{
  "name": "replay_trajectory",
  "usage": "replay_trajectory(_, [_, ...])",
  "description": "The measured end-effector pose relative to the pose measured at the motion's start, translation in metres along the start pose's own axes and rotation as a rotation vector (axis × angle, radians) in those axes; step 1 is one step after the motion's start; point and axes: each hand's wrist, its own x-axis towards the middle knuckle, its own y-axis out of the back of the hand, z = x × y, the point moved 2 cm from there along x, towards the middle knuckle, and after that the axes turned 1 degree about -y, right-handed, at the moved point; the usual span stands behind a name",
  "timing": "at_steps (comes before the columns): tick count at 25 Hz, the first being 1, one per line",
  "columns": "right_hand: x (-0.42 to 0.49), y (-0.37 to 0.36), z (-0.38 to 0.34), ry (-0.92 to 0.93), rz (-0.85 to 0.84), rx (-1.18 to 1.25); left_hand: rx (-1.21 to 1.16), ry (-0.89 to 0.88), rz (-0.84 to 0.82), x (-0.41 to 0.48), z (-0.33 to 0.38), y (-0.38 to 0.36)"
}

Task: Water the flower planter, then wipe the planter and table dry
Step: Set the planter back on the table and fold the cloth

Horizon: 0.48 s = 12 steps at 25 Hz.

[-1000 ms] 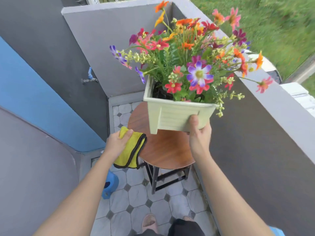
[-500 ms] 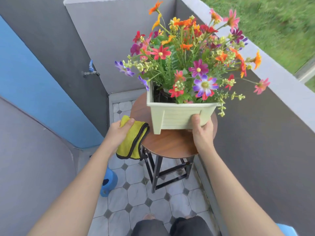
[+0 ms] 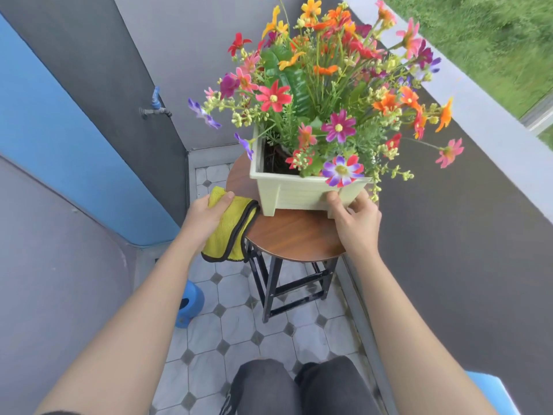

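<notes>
- Sitting in the centre of the frame, the planter (image 3: 299,191) looks to have its near feet down on the round wooden surface (image 3: 294,235); whether every foot bears weight I cannot tell.
- The right hand (image 3: 354,218) cups the planter's near right corner, thumb on the front wall and fingers wrapped under the rim, probably to steady the pot, which is top-heavy with flowers (image 3: 326,85).
- The left hand (image 3: 209,211) pinches a folded yellow cloth (image 3: 229,232) between thumb and fingers, just left of the planter at the surface's left edge (ready, I judge, for wiping the pot's side or the wood).
- Most of the cloth hangs off the edge, so it is not yet pressed flat to anything.
- Blooms hide most of the soil, and any wetness on planter or wood is too faint to make out.
- A blue object (image 3: 188,304) on the tiled floor (image 3: 236,324), lower left, is half hidden by the left arm; I cannot identify it.
</notes>
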Motion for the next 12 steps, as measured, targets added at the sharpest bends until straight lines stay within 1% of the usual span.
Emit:
replay_trajectory(4, [-0.001, 0.003, -0.003, 0.012, -0.039, 0.011, 0.020, -0.002, 0.014, 0.000, -0.002, -0.001])
replay_trajectory(6, [-0.001, 0.004, -0.004, -0.010, -0.040, -0.008, 0.025, -0.002, 0.032, 0.000, -0.003, -0.001])
replay_trajectory(9, [-0.014, 0.001, -0.005, -0.114, 0.013, 0.001, 0.039, 0.040, 0.062, -0.009, -0.002, 0.002])
replay_trajectory(12, [-0.056, -0.006, -0.013, -0.292, 0.134, 0.022, 0.071, 0.098, 0.109, -0.033, 0.004, 0.011])
